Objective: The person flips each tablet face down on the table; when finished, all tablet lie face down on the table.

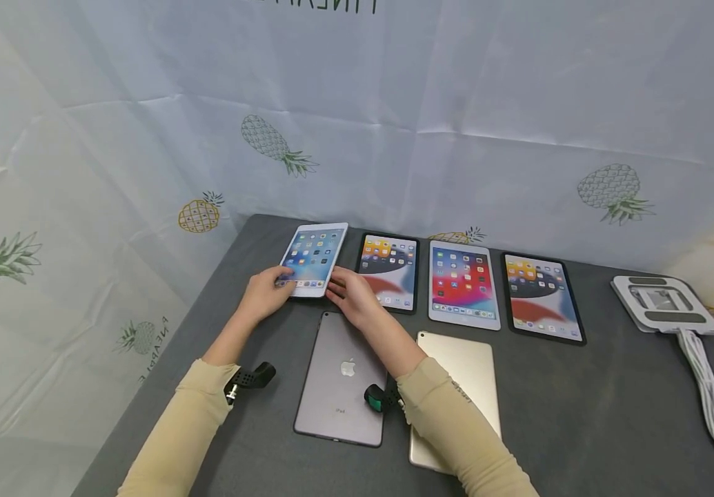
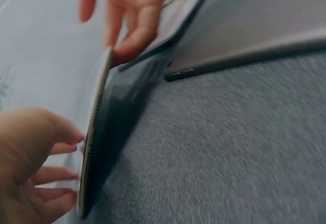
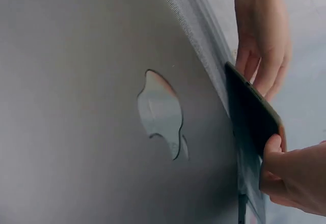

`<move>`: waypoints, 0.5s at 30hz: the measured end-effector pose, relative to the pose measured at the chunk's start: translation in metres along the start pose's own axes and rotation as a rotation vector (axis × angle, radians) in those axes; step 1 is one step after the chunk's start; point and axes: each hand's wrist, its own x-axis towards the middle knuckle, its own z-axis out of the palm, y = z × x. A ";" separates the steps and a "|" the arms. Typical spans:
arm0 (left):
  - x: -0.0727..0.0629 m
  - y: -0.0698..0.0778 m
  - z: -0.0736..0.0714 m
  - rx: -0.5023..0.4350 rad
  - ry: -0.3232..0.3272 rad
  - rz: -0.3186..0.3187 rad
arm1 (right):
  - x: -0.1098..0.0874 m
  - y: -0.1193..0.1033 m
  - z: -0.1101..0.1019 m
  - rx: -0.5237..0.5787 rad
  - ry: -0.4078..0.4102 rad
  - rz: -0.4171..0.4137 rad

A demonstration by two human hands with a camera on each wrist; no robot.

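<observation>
A white-framed tablet (image 1: 314, 255) with a lit-looking screen of app icons is tilted at the back left of the table. At its lower left corner is my left hand (image 1: 266, 295), its fingertips at the screen side in the left wrist view. My right hand (image 1: 353, 297) pinches the lower right part of it, with the thumb on the dark back in the right wrist view. Seen edge-on in the left wrist view, the tablet (image 2: 91, 132) leans over a dark shadow. Beneath my right forearm lies a grey tablet (image 1: 339, 379), back up.
To the right, in a row, lie a black-framed tablet (image 1: 388, 270), a white-framed tablet (image 1: 463, 286) and another black-framed tablet (image 1: 543, 297). A gold tablet (image 1: 456, 352) lies face down, partly under my right sleeve. A white device (image 1: 663, 304) with bundled cable (image 1: 707, 393) sits far right.
</observation>
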 end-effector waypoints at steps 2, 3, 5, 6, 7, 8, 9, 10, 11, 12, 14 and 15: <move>-0.003 0.004 -0.001 0.055 -0.022 0.058 | -0.001 -0.001 0.001 0.012 -0.011 0.004; -0.005 0.006 -0.002 0.090 -0.039 0.087 | -0.002 -0.002 0.002 0.015 -0.013 0.008; -0.009 0.009 -0.003 0.164 -0.080 0.139 | -0.004 -0.003 0.003 0.019 -0.017 0.018; -0.010 0.010 -0.004 0.206 -0.098 0.160 | -0.005 -0.003 0.004 0.017 -0.021 0.021; -0.012 0.010 -0.004 0.242 -0.114 0.178 | -0.005 -0.004 0.004 0.014 -0.025 0.025; -0.013 0.010 -0.004 0.272 -0.123 0.193 | -0.006 -0.004 0.005 0.009 -0.030 0.025; -0.015 0.010 -0.005 0.295 -0.123 0.207 | -0.007 -0.005 0.005 0.008 -0.035 0.025; -0.016 0.009 -0.005 0.313 -0.115 0.220 | -0.008 -0.005 0.006 0.004 -0.042 0.022; -0.017 0.009 -0.005 0.327 -0.102 0.236 | -0.009 -0.006 0.007 0.002 -0.049 0.018; -0.017 0.008 -0.005 0.337 -0.081 0.258 | -0.010 -0.007 0.007 -0.002 -0.055 0.013; -0.017 0.006 -0.004 0.345 -0.026 0.309 | -0.011 -0.008 0.008 -0.005 -0.066 0.004; -0.017 0.005 -0.004 0.344 0.005 0.337 | -0.012 -0.009 0.009 -0.006 -0.072 0.000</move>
